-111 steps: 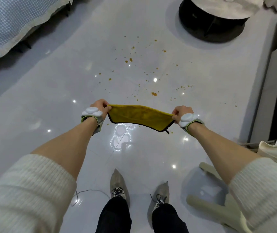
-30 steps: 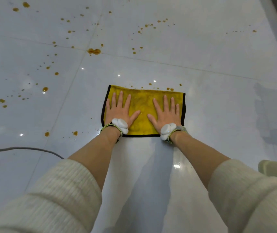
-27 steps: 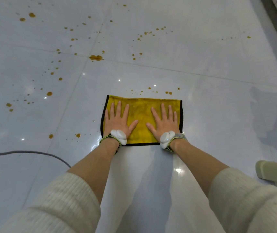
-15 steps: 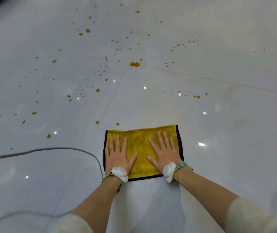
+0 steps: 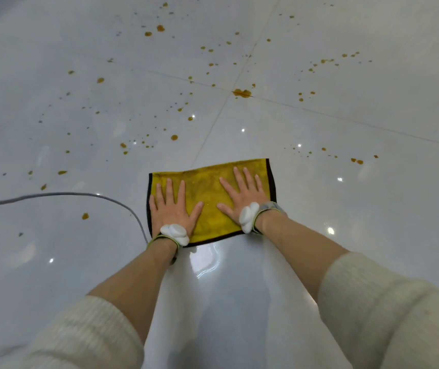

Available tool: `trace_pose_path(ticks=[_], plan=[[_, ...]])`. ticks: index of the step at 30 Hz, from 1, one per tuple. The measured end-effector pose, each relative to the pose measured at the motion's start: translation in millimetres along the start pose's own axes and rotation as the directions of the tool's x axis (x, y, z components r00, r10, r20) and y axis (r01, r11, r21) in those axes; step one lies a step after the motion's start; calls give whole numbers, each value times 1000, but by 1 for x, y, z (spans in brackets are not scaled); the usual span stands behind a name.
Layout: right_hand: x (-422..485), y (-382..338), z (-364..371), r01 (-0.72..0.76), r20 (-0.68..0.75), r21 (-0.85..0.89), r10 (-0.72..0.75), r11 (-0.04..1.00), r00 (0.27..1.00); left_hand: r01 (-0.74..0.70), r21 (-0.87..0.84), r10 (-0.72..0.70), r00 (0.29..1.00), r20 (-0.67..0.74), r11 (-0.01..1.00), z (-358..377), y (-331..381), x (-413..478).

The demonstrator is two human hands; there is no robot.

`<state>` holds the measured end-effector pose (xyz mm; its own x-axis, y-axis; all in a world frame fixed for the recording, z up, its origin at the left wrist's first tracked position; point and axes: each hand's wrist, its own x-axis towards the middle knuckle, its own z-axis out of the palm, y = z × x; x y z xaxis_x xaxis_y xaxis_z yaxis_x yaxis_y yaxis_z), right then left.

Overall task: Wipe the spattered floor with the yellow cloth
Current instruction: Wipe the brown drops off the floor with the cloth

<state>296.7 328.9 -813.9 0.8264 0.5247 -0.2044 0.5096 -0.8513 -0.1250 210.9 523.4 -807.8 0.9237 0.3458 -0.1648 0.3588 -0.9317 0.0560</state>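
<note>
The yellow cloth (image 5: 207,194), edged in black, lies flat on the glossy white tile floor (image 5: 346,214). My left hand (image 5: 172,206) presses flat on its left half, fingers straight and spread. My right hand (image 5: 243,191) presses flat on its right half in the same way. Brown spatter drops (image 5: 241,93) dot the floor beyond the cloth, thickest to the far left and centre. A smaller line of drops (image 5: 356,161) lies to the right of the cloth.
A grey cable (image 5: 80,195) curves across the floor on the left and passes close to the cloth's left edge. Tile joints cross beyond the cloth. My cream sleeves fill the bottom corners.
Earlier I held the cloth stretched in the air; now it lies on the floor under both palms. Over the last second the cloth has slid back toward me and left, away from the drops.
</note>
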Motion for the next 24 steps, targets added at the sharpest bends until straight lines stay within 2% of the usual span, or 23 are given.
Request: trace_pose_path(ticks=[4,8,14,18,21,24], plan=[[40,-2,1,13,-12,-17,-14,1000,1000,-15,-21,15,1000,-8,1000,-4,-16,40],[34,-4,0,14,-29,-11,-15,1000,999,-1,-26,1,1000,1,1000,-2,-16,32],[-47,-24,3,91,-13,-24,-92,996,996,32,-69,-31,999,22,997,2,-17,-53],[-111,-35,8,132,35,-29,-131,991,991,59,-5,-58,996,69,998,6,-13,-117],[-138,-39,10,100,26,3,-100,995,995,47,26,-49,994,96,999,8,-11,-132],[-142,-37,12,90,21,2,-90,996,996,-14,-46,17,997,80,999,11,-13,-127]])
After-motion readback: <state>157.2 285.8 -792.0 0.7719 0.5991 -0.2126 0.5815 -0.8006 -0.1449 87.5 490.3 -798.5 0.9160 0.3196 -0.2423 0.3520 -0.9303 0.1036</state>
